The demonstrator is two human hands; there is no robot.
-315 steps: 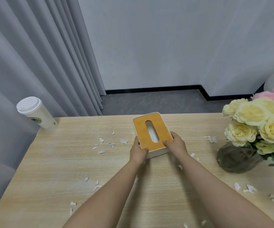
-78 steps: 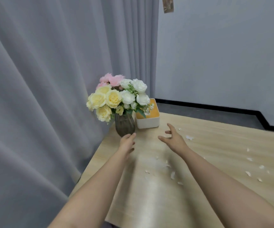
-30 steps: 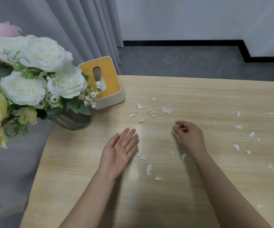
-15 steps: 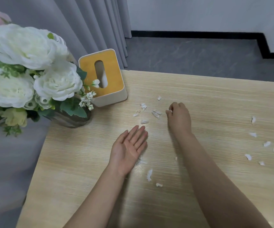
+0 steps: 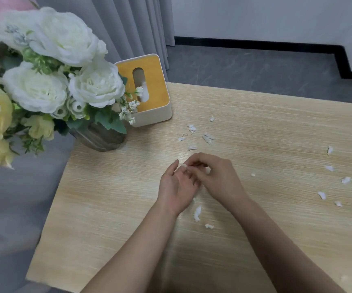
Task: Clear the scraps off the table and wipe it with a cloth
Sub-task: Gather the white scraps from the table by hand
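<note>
The left hand [image 5: 176, 188] is lying palm-up, fingers relaxed, while the right hand [image 5: 217, 176] is pinching a white scrap [image 5: 184, 165] over it, mid-worktop [image 5: 111, 208], well apart from the edges.

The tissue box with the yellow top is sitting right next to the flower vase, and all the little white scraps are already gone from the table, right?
Not quite. The head view shows the tissue box beside the flower vase, but white scraps still lie scattered on the table. The right hand is only now putting one into the open left hand.
</note>
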